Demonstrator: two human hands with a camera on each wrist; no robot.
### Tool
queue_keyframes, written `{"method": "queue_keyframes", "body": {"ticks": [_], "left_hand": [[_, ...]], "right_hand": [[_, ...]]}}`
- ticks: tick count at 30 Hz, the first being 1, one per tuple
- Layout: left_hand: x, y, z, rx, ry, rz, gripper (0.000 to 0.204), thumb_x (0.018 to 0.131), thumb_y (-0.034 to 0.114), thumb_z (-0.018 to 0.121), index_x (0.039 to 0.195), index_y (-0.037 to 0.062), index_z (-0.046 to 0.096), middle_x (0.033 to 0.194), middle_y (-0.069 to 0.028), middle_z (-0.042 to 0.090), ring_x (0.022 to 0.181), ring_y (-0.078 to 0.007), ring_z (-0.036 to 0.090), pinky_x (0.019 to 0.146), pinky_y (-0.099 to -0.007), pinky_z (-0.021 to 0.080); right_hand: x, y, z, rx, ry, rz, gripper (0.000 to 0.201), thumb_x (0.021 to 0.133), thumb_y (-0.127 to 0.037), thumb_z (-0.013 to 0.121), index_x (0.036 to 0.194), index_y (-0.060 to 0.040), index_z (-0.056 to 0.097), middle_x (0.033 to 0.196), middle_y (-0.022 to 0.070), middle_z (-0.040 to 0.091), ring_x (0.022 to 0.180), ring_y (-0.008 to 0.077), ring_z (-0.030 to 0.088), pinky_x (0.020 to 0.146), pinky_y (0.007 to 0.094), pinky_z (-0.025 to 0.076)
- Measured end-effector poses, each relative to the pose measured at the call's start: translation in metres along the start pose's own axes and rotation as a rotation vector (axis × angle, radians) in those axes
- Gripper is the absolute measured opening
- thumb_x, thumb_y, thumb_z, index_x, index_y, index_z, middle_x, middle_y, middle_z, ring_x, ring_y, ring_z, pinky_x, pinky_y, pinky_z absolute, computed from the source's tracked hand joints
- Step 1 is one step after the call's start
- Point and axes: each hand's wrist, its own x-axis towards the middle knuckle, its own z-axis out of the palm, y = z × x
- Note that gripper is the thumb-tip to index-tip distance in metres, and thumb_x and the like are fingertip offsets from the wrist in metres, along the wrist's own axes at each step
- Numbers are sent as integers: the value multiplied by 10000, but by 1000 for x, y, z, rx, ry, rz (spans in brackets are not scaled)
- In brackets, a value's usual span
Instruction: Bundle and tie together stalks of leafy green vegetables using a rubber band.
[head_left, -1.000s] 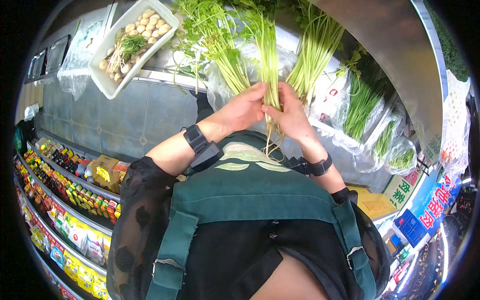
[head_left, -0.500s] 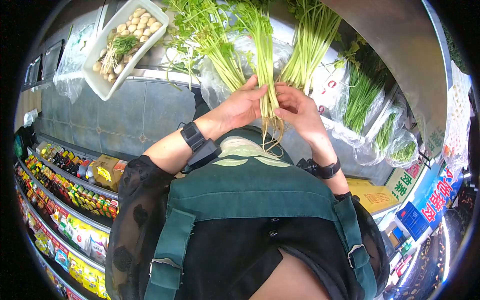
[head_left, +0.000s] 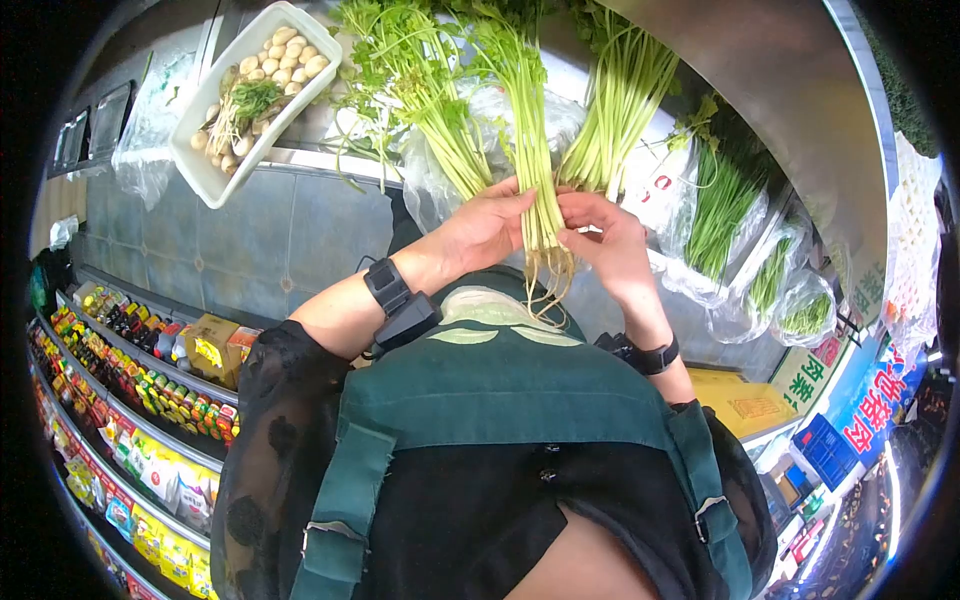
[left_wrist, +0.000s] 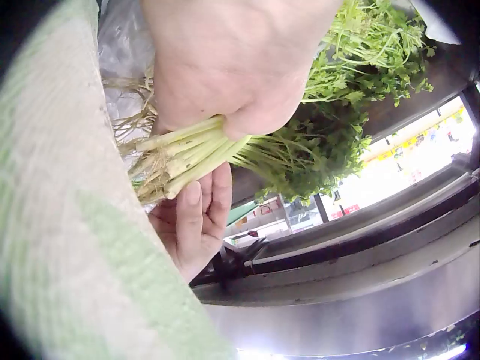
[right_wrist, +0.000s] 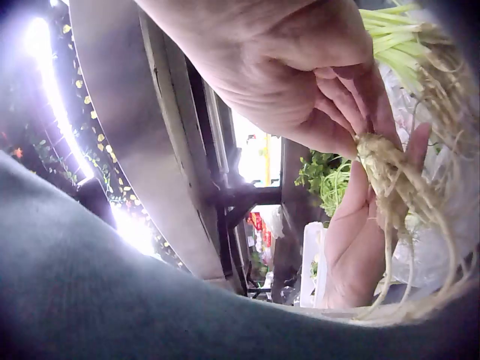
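I hold a bunch of green coriander (head_left: 533,150) with pale roots (head_left: 548,275) upright in front of my chest. My left hand (head_left: 500,220) grips its stems just above the roots; in the left wrist view its fingers (left_wrist: 225,82) curl round the stems (left_wrist: 191,150). My right hand (head_left: 590,225) is at the same spot from the other side. In the right wrist view its fingertips (right_wrist: 352,105) pinch the root end (right_wrist: 379,154), with the left palm (right_wrist: 360,240) behind.
Two more leafy bunches (head_left: 420,90) (head_left: 625,100) lie on the steel counter (head_left: 290,240) either side. A white tray (head_left: 215,185) of pale round pieces sits at the upper left. Bagged greens (head_left: 725,210) hang at the right. Shelves of bottles and packets (head_left: 130,370) run along the lower left.
The right hand has loosened from wrapping the stems to pinching at the root end. Both hands and the bunch shifted slightly up, then back down.
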Motion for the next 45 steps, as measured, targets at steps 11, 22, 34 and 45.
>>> {"method": "queue_keyframes", "body": {"ticks": [11,22,34,45], "left_hand": [[11,-1,2,41,-62,12,297,984,213,451,1241,66,472,1167,-97,567,1064,-225,576,918,-405,472],[49,44,17,-236,-103,163,492,922,371,531,1270,33,442,1221,-149,541,1217,-300,473,1057,-513,335],[75,77,-17,-239,-728,155,809,836,528,591,1395,7,324,1299,-185,500,1223,-328,459,1095,-512,288],[64,52,-11,-551,-226,219,708,921,547,269,1372,8,358,1413,-228,374,1316,-394,340,1111,-547,207]], "right_hand": [[20,13,7,-115,8,-112,466,835,-141,700,1217,23,491,899,103,648,775,134,609,671,256,492],[-31,-29,-13,-1268,131,-463,343,803,-12,553,1142,-19,503,880,136,570,713,273,624,576,354,509],[-72,28,-56,-1340,684,-362,347,764,42,532,1102,-38,532,885,128,571,753,318,612,625,394,514],[-81,51,-62,-1273,801,-332,345,754,33,568,1090,-36,534,905,152,594,791,358,601,662,424,494]]}}
